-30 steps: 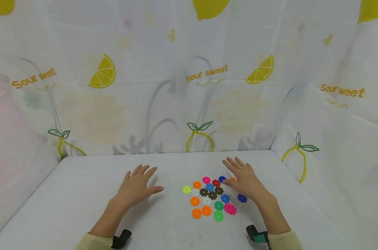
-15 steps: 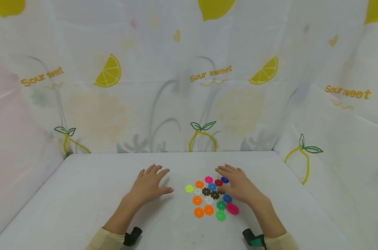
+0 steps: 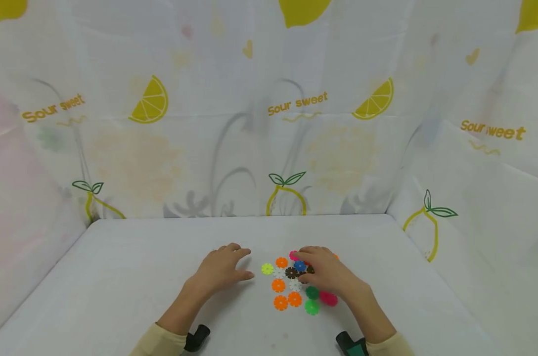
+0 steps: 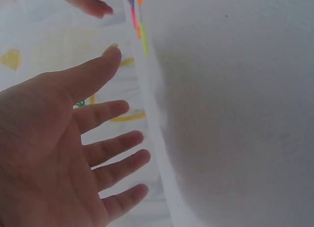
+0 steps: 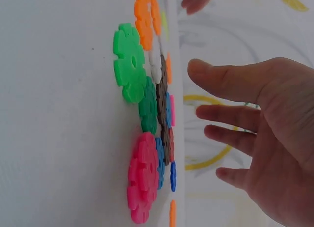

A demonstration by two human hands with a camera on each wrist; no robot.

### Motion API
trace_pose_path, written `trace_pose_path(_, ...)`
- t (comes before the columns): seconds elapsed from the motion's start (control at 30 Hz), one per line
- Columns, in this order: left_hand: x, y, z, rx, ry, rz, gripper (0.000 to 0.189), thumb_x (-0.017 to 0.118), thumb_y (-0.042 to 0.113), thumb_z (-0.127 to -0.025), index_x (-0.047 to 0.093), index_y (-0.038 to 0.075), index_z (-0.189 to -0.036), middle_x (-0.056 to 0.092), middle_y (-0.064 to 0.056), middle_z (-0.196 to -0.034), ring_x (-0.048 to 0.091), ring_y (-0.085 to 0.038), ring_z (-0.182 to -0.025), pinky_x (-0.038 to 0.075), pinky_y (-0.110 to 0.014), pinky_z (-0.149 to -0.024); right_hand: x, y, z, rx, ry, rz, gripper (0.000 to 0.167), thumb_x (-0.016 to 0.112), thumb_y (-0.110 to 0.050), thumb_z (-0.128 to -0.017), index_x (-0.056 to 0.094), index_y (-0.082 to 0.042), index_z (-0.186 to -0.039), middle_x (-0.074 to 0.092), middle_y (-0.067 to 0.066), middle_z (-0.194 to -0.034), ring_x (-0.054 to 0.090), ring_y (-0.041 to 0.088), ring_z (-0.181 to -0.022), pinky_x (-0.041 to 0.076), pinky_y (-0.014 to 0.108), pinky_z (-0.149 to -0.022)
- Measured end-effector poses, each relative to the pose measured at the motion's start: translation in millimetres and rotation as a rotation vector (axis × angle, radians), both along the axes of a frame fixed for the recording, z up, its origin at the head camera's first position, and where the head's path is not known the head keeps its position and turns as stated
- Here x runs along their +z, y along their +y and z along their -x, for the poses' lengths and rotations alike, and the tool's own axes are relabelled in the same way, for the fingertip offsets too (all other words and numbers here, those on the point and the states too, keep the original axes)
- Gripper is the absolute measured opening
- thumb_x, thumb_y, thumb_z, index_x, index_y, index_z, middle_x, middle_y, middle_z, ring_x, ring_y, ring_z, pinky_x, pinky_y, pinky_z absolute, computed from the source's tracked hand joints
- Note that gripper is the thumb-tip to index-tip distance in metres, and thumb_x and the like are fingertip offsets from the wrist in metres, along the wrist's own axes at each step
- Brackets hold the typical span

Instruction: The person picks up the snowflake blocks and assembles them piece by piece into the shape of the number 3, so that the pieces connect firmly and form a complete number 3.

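A cluster of flat, notched plastic snowflake discs lies on the white table. Among them are a light green disc [image 5: 128, 62], a dark green disc [image 3: 312, 292], pink discs [image 5: 143, 178], an orange disc [image 3: 280, 302] and a yellow disc [image 3: 267, 269]. My right hand [image 3: 324, 269] hovers over the right part of the cluster, hiding several discs from the head view; its fingers are spread and hold nothing. My left hand [image 3: 222, 269] is just left of the yellow disc, above the table, fingers apart and palm bare in the left wrist view.
The white table [image 3: 131, 277] reaches back to a hanging white cloth [image 3: 198, 148] with lemon prints, which also closes in both sides. Black wrist devices, one being the left wrist camera [image 3: 198, 338], sit under the forearms.
Both hands have moved inward. The right hand has come left over the discs, covering more of them, and the left hand has drawn nearer to the cluster. The discs appear unmoved.
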State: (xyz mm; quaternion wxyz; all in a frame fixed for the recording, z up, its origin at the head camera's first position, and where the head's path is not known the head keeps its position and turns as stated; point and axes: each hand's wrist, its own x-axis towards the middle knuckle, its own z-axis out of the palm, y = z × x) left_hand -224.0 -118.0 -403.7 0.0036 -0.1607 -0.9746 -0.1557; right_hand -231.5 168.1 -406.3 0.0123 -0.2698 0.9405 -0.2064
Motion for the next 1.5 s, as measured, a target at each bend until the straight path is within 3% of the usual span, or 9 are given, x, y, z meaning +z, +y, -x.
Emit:
trace_pose_path(0.27,2.5,14.4,5.5,-0.024,-0.038,-0.039,0.055,0.079,0.038,-0.082,0.065,0.014,-0.13,0.062,-0.009,-0.121,0.059,-0.025,-0.109,0.053,-0.045,-0.088,1.0,-9,-1.4,0.009,-0.078,-0.023,0.041,0.073,-0.015,-0.089,0.065,-0.014,-0.129,0.06,0.008,-0.136,0.054,0.033,-0.128,0.045,0.053,-0.107)
trace_pose_path(0.47,-2.3,19.0,6.9,-0.026,-0.088,-0.03,0.05,0.08,0.036,-0.082,0.067,0.017,-0.127,0.061,-0.007,-0.115,0.058,-0.022,-0.104,0.054,-0.042,-0.082,-2.3,-16,-2.2,0.036,-0.109,-0.045,0.03,0.073,-0.013,-0.087,0.071,-0.015,-0.118,0.065,-0.001,-0.119,0.058,0.02,-0.11,0.052,0.045,-0.097)
trace_pose_path(0.57,-3.7,22.0,9.2,-0.034,-0.098,-0.033,0.046,0.08,0.033,-0.082,0.069,0.018,-0.124,0.06,-0.006,-0.111,0.057,-0.02,-0.098,0.054,-0.04,-0.077,-4.0,-17,-2.4,0.045,-0.101,-0.03,0.028,0.073,-0.011,-0.087,0.073,-0.014,-0.114,0.066,-0.002,-0.115,0.057,0.018,-0.108,0.052,0.044,-0.096)
trace_pose_path(0.7,-4.8,27.8,12.9,-0.061,-0.089,-0.035,0.04,0.08,0.03,-0.082,0.071,0.018,-0.119,0.059,-0.006,-0.105,0.055,-0.018,-0.092,0.053,-0.037,-0.071,-4.6,-19,-2.4,0.058,-0.106,-0.009,0.024,0.073,-0.007,-0.086,0.075,-0.012,-0.109,0.067,-0.003,-0.111,0.058,0.017,-0.107,0.053,0.041,-0.095)
trace_pose_path(0.97,-6.5,38.7,16.8,-0.068,-0.083,-0.013,0.031,0.08,0.024,-0.081,0.074,0.018,-0.111,0.058,-0.004,-0.1,0.054,-0.018,-0.084,0.05,-0.036,-0.066,-3.3,-22,-4.3,0.083,-0.136,-0.021,0.018,0.071,-0.003,-0.085,0.076,-0.014,-0.099,0.067,-0.005,-0.099,0.052,0.011,-0.092,0.051,0.025,-0.079)
trace_pose_path(1.23,-8.2,41.6,17.1,-0.051,-0.074,0.004,0.022,0.082,0.022,-0.08,0.071,0.019,-0.099,0.056,-0.003,-0.094,0.052,-0.017,-0.079,0.051,-0.035,-0.066,-3.0,-25,-7.8,0.091,-0.121,-0.022,0.016,0.073,0.0,-0.082,0.072,-0.014,-0.092,0.061,-0.005,-0.087,0.048,0.01,-0.083,0.049,0.022,-0.074)
trace_pose_path(1.5,-9.1,44.7,13.7,-0.058,-0.061,0.024,0.021,0.084,0.021,-0.078,0.069,0.018,-0.093,0.054,0.0,-0.088,0.049,-0.015,-0.075,0.046,-0.029,-0.063,-4.4,-26,-12.0,0.06,-0.159,-0.033,0.018,0.072,0.001,-0.082,0.066,-0.015,-0.089,0.056,-0.005,-0.086,0.046,0.011,-0.086,0.047,0.025,-0.076)
